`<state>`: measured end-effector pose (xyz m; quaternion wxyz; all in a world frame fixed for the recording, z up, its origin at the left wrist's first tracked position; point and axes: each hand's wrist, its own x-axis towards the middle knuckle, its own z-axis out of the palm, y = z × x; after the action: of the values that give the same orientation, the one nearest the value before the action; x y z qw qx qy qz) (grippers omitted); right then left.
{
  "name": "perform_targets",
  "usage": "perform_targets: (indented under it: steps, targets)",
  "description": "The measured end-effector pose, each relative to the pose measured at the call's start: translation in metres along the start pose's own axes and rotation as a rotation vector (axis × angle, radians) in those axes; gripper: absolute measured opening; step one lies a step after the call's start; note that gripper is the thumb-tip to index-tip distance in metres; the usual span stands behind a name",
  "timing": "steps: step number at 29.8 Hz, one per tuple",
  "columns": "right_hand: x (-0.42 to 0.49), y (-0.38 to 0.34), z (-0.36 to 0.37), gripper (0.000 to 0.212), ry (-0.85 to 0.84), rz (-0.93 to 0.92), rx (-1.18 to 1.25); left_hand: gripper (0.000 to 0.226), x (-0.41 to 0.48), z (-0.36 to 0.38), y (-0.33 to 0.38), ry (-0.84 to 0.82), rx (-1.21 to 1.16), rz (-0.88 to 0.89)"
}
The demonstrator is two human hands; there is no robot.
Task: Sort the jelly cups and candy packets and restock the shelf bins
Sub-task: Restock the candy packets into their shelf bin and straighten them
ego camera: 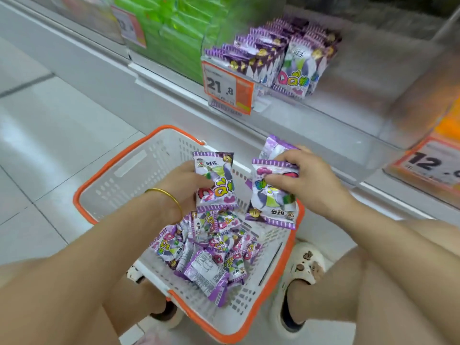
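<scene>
Both hands hold purple candy packets above a white plastic basket with an orange rim (139,170).

The left hand (184,185), with a thin gold bangle (166,195) on its wrist, has its fingers closed on one purple-and-white candy packet (215,180), held upright with its printed front to the camera. The right hand (303,178) has its fingers clamped on an upside-down packet of the same kind (271,200), and a second purple packet (273,145) pokes out behind it. Below them a loose pile of the same packets (206,247) lies in the near half of the basket, which stands on the pale tiled floor (49,133). On the shelf above, a clear bin holds rows of standing purple packets (273,58) behind an orange-and-white price tag reading 21.8 (227,89); green packets (179,28) fill the bin to its left.
</scene>
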<state>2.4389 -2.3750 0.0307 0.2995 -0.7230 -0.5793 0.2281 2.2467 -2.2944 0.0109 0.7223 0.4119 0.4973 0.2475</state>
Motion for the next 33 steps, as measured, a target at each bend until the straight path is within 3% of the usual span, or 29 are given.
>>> perform_targets:
  steps: [4, 9, 11, 15, 19, 21, 23, 25, 27, 30, 33]
  targets:
    - [0.013, -0.004, 0.014, 0.011, 0.052, 0.103, 0.241, 0.037, 0.004, 0.005, -0.006, -0.046, -0.025, -0.071]
    - [0.027, -0.005, 0.033, 0.015, 0.086, 0.080, 0.101, 0.029, 0.003, 0.016, 0.000, -0.145, -0.129, -0.056]
    - [0.028, -0.005, 0.040, 0.016, 0.113, 0.059, 0.092, 0.029, 0.005, 0.018, -0.002, -0.178, -0.054, -0.013]
    - [0.030, -0.006, 0.043, 0.018, 0.103, 0.086, 0.108, 0.064, 0.009, 0.016, -0.008, -0.195, 0.213, 0.121]
    - [0.035, -0.005, 0.026, 0.023, -0.087, 0.199, 0.285, 0.045, 0.017, 0.001, -0.005, -0.080, 0.375, 0.183]
    - [0.033, -0.005, 0.020, 0.020, -0.174, 0.279, 0.371, 0.039, 0.019, -0.005, -0.004, 0.012, 0.335, 0.214]
    - [0.030, -0.005, 0.023, 0.019, -0.146, 0.355, 0.443, 0.024, 0.019, -0.005, -0.005, 0.068, 0.206, 0.189]
    - [0.028, -0.004, 0.033, 0.022, -0.012, 0.465, 0.563, 0.016, 0.014, 0.001, -0.005, 0.046, 0.033, 0.089]
    - [0.025, -0.003, 0.042, 0.024, 0.095, 0.563, 0.691, 0.030, 0.013, 0.005, -0.010, 0.016, -0.060, 0.059]
    - [0.022, -0.002, 0.053, 0.022, 0.181, 0.648, 0.813, 0.082, 0.011, 0.013, -0.015, 0.048, -0.043, 0.124]
    - [0.014, -0.007, 0.064, 0.026, 0.154, 0.644, 0.798, 0.084, 0.012, 0.019, -0.022, 0.102, -0.015, 0.236]
